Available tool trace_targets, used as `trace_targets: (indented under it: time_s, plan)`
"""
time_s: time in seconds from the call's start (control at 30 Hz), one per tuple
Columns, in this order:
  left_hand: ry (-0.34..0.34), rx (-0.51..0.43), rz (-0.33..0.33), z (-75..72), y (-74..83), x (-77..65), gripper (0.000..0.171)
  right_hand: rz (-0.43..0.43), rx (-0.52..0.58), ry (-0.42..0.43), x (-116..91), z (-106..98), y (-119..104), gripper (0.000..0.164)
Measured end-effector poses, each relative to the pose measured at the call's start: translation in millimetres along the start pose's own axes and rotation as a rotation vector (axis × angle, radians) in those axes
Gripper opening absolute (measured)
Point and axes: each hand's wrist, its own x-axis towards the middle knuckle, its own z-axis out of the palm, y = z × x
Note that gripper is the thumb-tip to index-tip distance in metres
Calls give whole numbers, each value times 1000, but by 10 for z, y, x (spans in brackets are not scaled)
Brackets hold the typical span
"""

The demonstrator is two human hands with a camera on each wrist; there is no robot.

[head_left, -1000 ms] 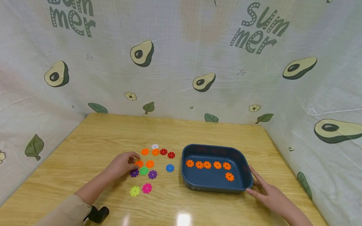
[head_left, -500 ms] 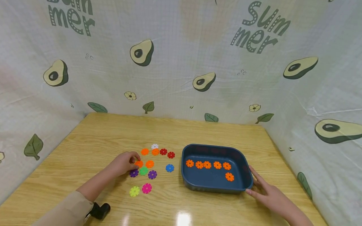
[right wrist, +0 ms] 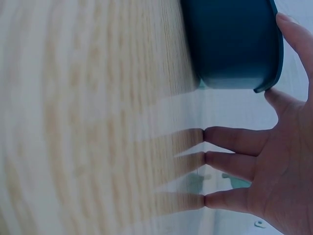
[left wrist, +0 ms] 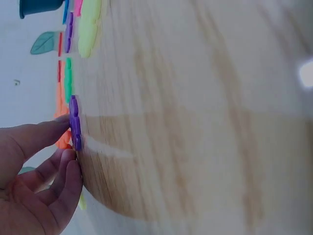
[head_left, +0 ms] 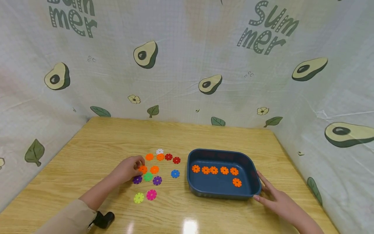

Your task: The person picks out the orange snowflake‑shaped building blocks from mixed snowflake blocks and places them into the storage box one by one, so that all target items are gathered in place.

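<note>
My left hand (head_left: pixel 128 168) curls its thumb and fingers around an orange notched plastic disc (head_left: pixel 143 169) lying on the table. In the left wrist view, the thumb also comes up against a purple disc (left wrist: pixel 75 122), and the orange disc is partly hidden behind it. A green disc (head_left: pixel 148 176) and another orange disc (head_left: pixel 154 169) lie just to the right. My right hand (head_left: pixel 276 202) rests at the near right corner of a dark blue tray (head_left: pixel 224 194). Its thumb and index finger touch the rim; the other fingers stand straight on the table in the right wrist view.
Several orange discs (head_left: pixel 214 170) lie inside the tray. White, orange, red, blue, purple, pink (head_left: pixel 151 195) and yellow (head_left: pixel 139 198) discs are scattered left of it. A patterned cloth (head_left: pixel 175 65) hangs behind the wooden table (head_left: pixel 117 136).
The purple disc by my left thumb has slid very slightly left, and the left fingers have shifted a little around the orange disc. My right hand and the tray stay put.
</note>
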Motion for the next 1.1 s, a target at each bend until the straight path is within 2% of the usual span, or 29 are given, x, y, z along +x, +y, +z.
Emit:
trace_targets:
  time_s: [0.3, 0.5, 0.63, 0.77, 0.97, 1.1]
  plan:
    - [-2, -54, 2, -2, 64, -41, 24, 16, 12, -26, -3, -8, -11, 88]
    - [14, -191, -22, -15, 146, 8, 27, 16, -4, -14, 15, -3, -7, 88]
    - [25, -271, -4, -22, 313, 18, 29, 19, -9, -11, 13, 2, 1, 88]
    - [20, -302, 44, -14, 514, 19, 31, 28, -8, -12, 11, 5, 6, 89]
    - [3, -335, 119, 30, 761, 52, 32, 25, -6, -9, 6, 2, 8, 89]
    - [-13, -322, 164, 71, 936, 80, 31, 17, -4, -4, -9, -1, 5, 88]
